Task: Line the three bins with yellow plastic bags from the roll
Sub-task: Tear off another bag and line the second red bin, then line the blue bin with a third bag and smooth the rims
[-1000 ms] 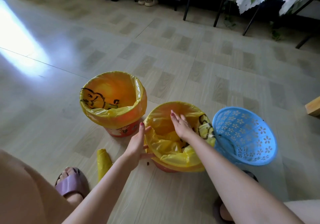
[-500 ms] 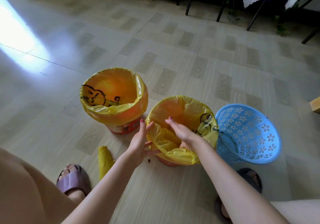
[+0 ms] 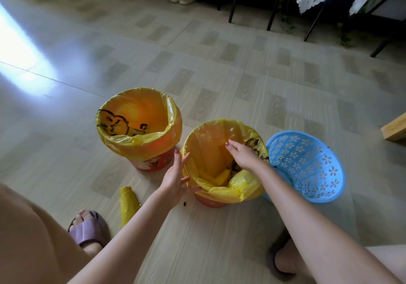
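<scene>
Head view, listed outward from the middle bin (image 3: 211, 202). Far left of it: purple slipper (image 3: 87, 231) on a foot. Nearer left: roll of yellow bags (image 3: 128, 204) lying on the floor. Left and behind: left bin (image 3: 153, 163), bag folded over its rim. Against the middle bin's left side: left hand (image 3: 175, 179), fingers straight and spread wide, touching the yellow bag (image 3: 248, 187) draped over the rim. Over its mouth: right hand (image 3: 243, 156), fingers loosely extended, gripping nothing. Touching its right side: blue basket (image 3: 307, 167), tilted, unlined.
</scene>
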